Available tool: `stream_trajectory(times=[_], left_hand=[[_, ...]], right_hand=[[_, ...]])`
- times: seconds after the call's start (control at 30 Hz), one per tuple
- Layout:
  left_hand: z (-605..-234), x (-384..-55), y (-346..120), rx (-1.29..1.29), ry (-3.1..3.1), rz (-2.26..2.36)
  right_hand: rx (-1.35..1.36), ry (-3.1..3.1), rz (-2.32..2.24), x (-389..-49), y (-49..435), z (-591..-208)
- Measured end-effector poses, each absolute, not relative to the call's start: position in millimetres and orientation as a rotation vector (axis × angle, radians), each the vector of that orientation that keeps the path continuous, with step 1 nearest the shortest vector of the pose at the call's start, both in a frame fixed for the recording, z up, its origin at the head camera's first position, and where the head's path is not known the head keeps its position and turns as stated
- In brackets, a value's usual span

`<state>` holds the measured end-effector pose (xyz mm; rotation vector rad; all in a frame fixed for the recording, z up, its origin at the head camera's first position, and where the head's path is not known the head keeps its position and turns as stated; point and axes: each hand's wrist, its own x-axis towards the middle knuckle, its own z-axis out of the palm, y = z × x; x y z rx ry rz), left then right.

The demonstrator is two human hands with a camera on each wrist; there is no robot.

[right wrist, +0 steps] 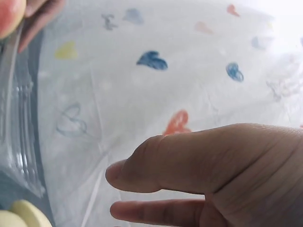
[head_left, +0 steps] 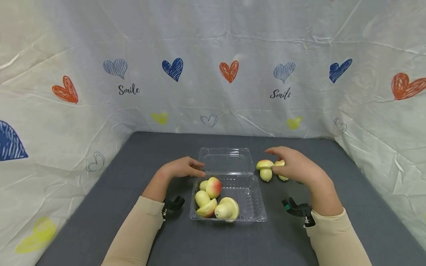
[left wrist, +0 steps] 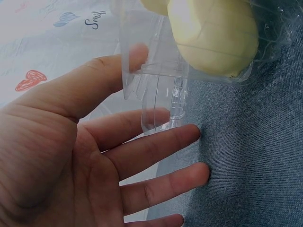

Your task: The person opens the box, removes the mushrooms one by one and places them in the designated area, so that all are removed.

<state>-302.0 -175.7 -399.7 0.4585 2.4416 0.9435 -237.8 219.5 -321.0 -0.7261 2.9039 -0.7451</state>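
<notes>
A clear plastic clamshell box (head_left: 246,195) lies with its lid (head_left: 227,159) folded back. Inside, toward its left and front, are 3 pale yellow mushroom-shaped pieces, one with a red-blushed cap (head_left: 213,187). My left hand (head_left: 181,168) is at the box's back left corner, thumb (left wrist: 106,78) right at the clear wall and the other fingers spread loosely. Right of the box, my right hand (head_left: 297,166) hovers by more mushroom pieces (head_left: 265,169), its thumb and fingers apart with nothing between them. It partly hides another mushroom piece (head_left: 283,177).
A dark grey cloth (head_left: 219,245) covers the table. White sheeting (head_left: 199,29) printed with hearts and "Smile" hangs behind and on both sides. Each wrist wears a black camera mount (head_left: 297,208) over a beige sleeve (head_left: 334,236).
</notes>
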Motion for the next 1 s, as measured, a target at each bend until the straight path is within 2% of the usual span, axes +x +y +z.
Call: stream_trajectory(times=[0.5,1.0], left_hand=[[-401.7,-303.1,-176.2,0.466,2.447,0.936],[-400.5,-301.5,-174.7,0.468,2.443,0.947]], right_hand=[[-1.032,2.803,-0.521,-219.2,161.7,-335.6],[-1.006,2.525,-0.434,-206.6,119.6,-363.2]])
